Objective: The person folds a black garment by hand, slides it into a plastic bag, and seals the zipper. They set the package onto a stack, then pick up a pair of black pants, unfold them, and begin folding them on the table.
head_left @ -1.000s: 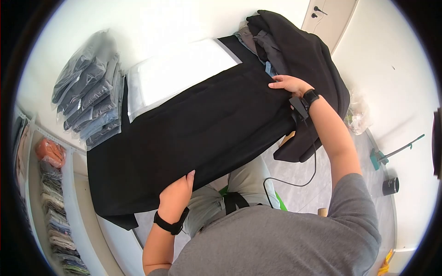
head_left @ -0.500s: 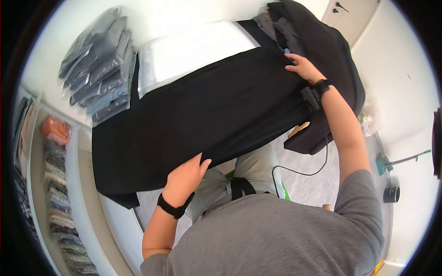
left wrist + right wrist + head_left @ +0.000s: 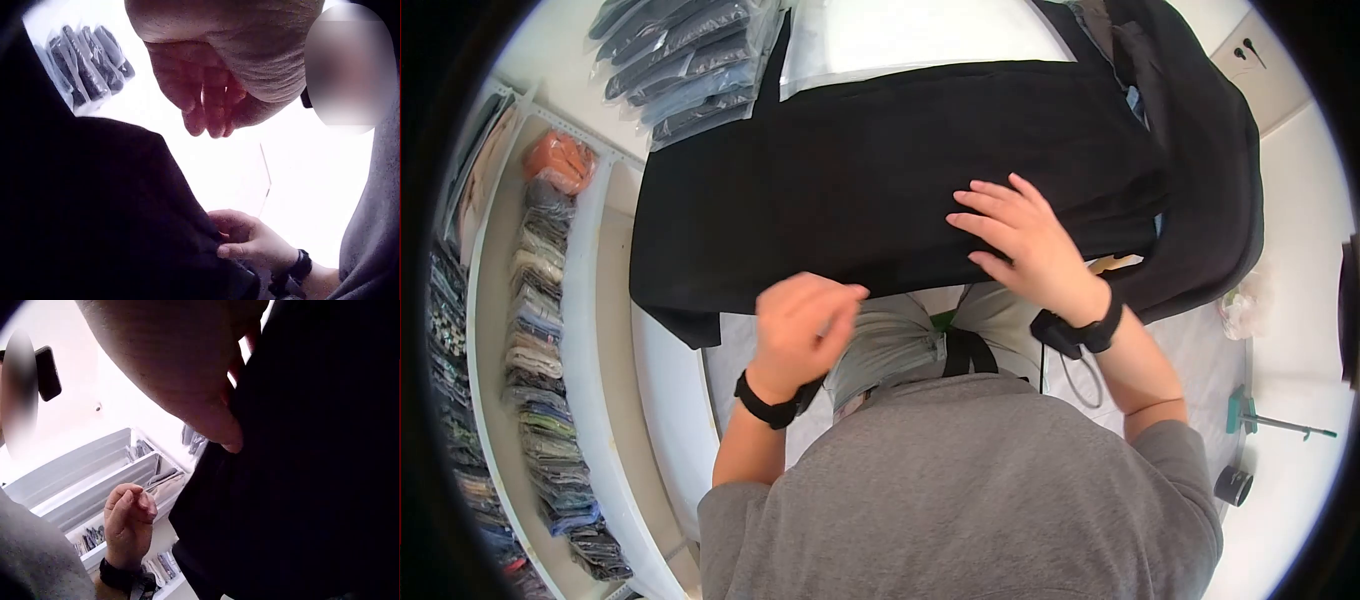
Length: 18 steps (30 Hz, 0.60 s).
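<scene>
Black cloth (image 3: 850, 180) lies spread over the table in front of me, its near edge hanging toward my lap. My right hand (image 3: 1035, 245) is over the right half of the cloth, fingers straight and spread; in the right wrist view its thumb overlaps the dark fabric. My left hand (image 3: 805, 325), blurred, hovers at the near edge with loosely bent fingers. The left wrist view shows nothing in that left hand (image 3: 215, 81). A stack of white plastic bags (image 3: 920, 35) lies on the far side of the cloth.
Clear-bagged folded garments (image 3: 690, 70) are piled at the back left. A heap of dark clothing (image 3: 1215, 190) drapes over the right end. Shelves (image 3: 490, 330) of packed clothes run along the left. A green-headed tool (image 3: 1240, 410) and a black cylinder (image 3: 1233, 486) stand at right.
My right hand has left the far right part of the cloth and come nearer, fingers spreading. My left hand has lifted off the near edge. The view has tilted down and leftward.
</scene>
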{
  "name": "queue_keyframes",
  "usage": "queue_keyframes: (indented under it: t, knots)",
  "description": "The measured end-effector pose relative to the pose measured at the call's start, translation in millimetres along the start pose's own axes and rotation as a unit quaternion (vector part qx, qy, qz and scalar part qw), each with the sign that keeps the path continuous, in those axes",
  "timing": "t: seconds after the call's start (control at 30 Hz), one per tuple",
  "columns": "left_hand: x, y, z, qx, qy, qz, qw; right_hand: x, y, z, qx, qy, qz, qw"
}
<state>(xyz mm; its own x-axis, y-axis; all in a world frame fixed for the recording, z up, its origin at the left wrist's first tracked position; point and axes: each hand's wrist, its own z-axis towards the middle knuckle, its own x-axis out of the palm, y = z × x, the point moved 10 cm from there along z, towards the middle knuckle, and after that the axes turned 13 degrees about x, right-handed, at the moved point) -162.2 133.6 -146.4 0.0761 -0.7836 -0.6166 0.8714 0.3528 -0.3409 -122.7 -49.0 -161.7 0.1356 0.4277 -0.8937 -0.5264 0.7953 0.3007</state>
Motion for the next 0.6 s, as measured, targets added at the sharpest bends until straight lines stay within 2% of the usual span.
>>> queue_keyframes:
  t: [0.07,0.13,0.2,0.23,0.33,0.37,0.4,0.47,0.53,0.6]
  knots:
    - [-18,7,-1,-0.007,-0.040,0.084,0.996,13,4,1,0.012,-0.012,0.013,1.000]
    - [-14,15,2,-0.039,-0.005,0.084,0.996,12,0,3,0.044,-0.050,0.006,0.998]
    - [4,17,16,-0.056,0.072,0.146,0.985,12,0,4,0.046,-0.064,0.024,0.997]
    - [17,24,13,-0.082,0.114,0.129,0.982,12,-1,5,0.060,-0.068,0.020,0.996]
    - [32,49,4,-0.076,0.138,0.176,0.972,0,22,3,0.061,-0.100,-0.011,0.993]
    - [26,53,5,-0.080,0.096,0.156,0.980,-6,32,2,0.048,-0.127,-0.034,0.990]
    - [25,55,6,-0.080,0.093,0.155,0.980,2,45,-8,-0.059,-0.151,0.042,0.986]
    - [14,68,0,-0.156,0.023,0.102,0.982,21,71,-19,-0.132,-0.106,0.067,0.983]
    - [10,65,4,-0.167,0.011,0.087,0.982,27,74,-13,-0.132,-0.122,0.056,0.982]
    - [10,68,6,-0.193,0.019,0.067,0.979,39,56,2,-0.054,-0.122,-0.032,0.990]
